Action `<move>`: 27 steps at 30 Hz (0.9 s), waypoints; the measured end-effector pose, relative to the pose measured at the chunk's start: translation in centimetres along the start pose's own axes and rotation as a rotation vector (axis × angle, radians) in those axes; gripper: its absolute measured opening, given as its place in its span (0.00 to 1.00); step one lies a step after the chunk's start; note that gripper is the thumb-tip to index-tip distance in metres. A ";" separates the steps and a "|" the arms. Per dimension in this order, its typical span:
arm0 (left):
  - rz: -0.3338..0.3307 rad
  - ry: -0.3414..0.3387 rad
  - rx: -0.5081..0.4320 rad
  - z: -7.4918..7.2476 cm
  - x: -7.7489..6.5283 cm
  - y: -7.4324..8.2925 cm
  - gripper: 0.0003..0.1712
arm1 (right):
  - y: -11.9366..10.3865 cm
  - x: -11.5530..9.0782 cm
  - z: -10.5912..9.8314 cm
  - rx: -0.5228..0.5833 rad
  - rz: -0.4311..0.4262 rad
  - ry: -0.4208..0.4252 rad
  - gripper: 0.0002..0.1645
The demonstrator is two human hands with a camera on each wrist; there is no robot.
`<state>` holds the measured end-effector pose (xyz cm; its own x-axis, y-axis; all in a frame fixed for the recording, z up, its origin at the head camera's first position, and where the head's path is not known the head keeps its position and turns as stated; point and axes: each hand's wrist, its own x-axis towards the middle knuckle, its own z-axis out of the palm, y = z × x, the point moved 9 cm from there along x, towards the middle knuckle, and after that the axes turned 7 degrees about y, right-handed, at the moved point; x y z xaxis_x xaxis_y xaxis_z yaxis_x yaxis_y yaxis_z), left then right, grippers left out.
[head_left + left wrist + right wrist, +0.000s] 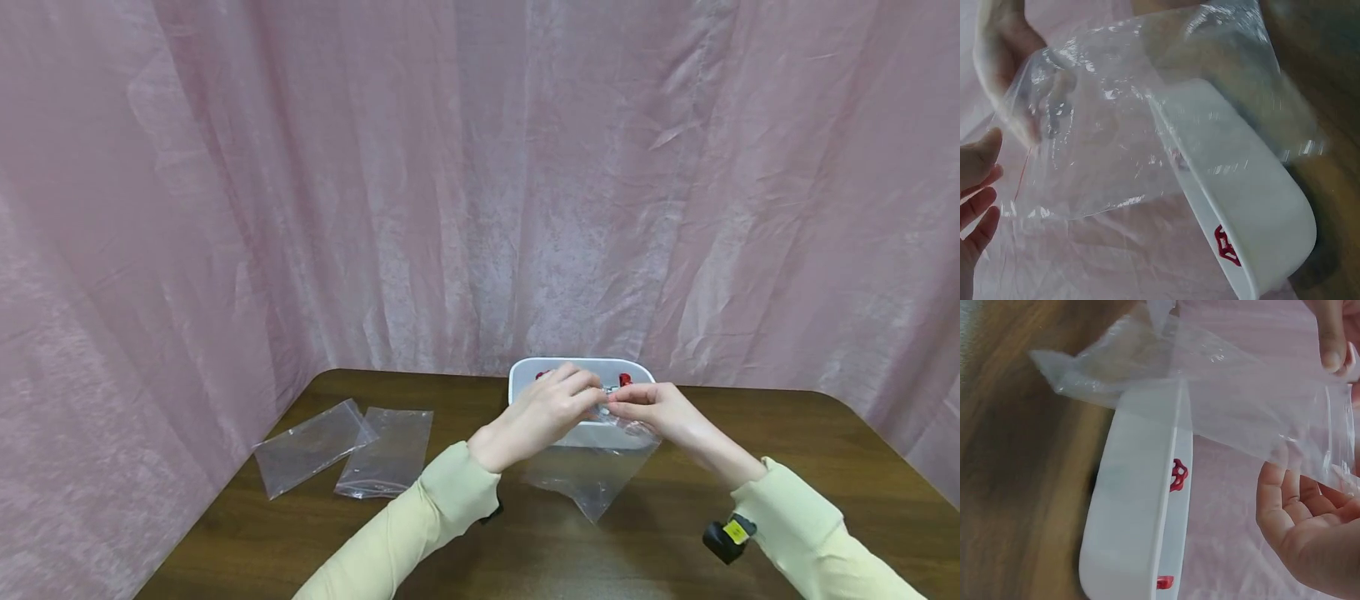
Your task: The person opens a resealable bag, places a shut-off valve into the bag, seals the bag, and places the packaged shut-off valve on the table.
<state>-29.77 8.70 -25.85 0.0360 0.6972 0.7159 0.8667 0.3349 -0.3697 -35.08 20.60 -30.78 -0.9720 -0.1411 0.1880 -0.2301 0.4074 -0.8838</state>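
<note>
A clear plastic zip bag point(600, 479) hangs from both hands over the near side of a white tub point(600, 435). My left hand point(551, 412) pinches one side of the bag's top edge. On the other side, my right hand point(663, 408) grips the same edge between thumb and fingers. A thin red line point(1023, 174) runs along the zip end in the left wrist view. Through the film, part of the right hand shows there. Red pieces lie in the tub, among them a red handwheel-like piece point(1178, 475) in the right wrist view.
Two flat clear bags, a left one point(311, 450) and a right one point(390, 454), overlap at the left of the brown wooden table point(712, 533). Behind the table hangs a pink curtain point(480, 183). The tub stands near the table's far edge.
</note>
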 end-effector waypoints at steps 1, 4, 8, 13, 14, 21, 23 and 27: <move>0.012 -0.011 0.018 0.1 0.1 0.1 0.14 | -0.2 0.1 0.1 -0.015 -0.014 -0.002 0.21; 0.028 -0.073 0.056 0.6 0.0 0.3 0.15 | -0.6 0.4 0.4 -0.038 -0.040 -0.010 0.21; 0.009 -0.139 0.065 1.2 -0.5 0.0 0.10 | -0.6 0.5 0.7 -0.021 -0.037 -0.025 0.20; 0.004 -0.141 0.085 1.3 -0.8 -0.3 0.03 | -1.1 0.3 0.9 -0.027 -0.087 -0.054 0.15; 0.006 -0.138 0.091 1.2 -0.8 -0.3 0.04 | -1.3 0.3 0.9 -0.041 -0.110 -0.057 0.14; 0.028 -0.137 0.084 1.0 -0.8 -0.1 0.04 | -2.1 0.7 0.4 -0.222 -0.196 0.021 0.07; 0.034 -0.150 0.063 1.0 -0.8 0.1 0.05 | -2.2 1.0 0.1 -0.264 -0.185 0.062 0.06; 0.053 -0.175 0.021 1.1 -0.7 0.6 0.06 | -2.7 1.4 -0.4 -0.359 -0.190 0.143 0.03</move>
<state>-29.78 9.13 -27.19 -0.0070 0.8131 0.5820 0.8554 0.3063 -0.4176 -35.83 19.64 -27.94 -0.9017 -0.1274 0.4132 -0.3832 0.6781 -0.6272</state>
